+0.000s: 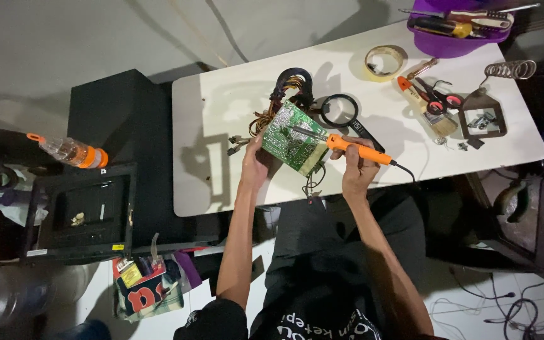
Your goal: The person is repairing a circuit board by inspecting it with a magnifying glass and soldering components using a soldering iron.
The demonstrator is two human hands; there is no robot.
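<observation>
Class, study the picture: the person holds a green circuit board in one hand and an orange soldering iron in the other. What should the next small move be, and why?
Probably lower the tip slightly onto the joint. The right hand holds the soldering iron with its tip over the circuit board, which the left hand tilts up off the table, so contact seems close.
</observation>
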